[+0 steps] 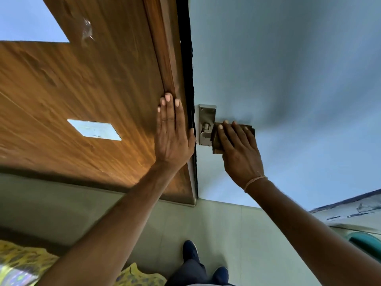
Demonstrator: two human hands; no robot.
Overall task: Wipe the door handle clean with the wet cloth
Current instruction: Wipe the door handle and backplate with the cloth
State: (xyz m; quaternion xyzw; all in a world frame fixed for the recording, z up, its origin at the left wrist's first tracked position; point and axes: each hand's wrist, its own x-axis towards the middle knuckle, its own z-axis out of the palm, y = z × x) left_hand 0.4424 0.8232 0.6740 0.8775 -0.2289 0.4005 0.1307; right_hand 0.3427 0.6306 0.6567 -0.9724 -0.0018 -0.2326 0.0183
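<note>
A silver door handle (205, 129) on a metal backplate sits at the left edge of a pale blue door (288, 79). My right hand (239, 149) presses a folded brown cloth (216, 141) over the lever, so most of the lever is hidden. My left hand (173, 133) lies flat with fingers together on the wooden panel (82, 96) beside the door's edge, holding nothing.
A white plate (94, 130) is mounted on the wooden panel. Pale floor tiles (216, 228) lie below, with my dark shoes (190, 249) on them. A yellow patterned fabric (22, 261) is at bottom left, and a teal object (365, 242) at the right edge.
</note>
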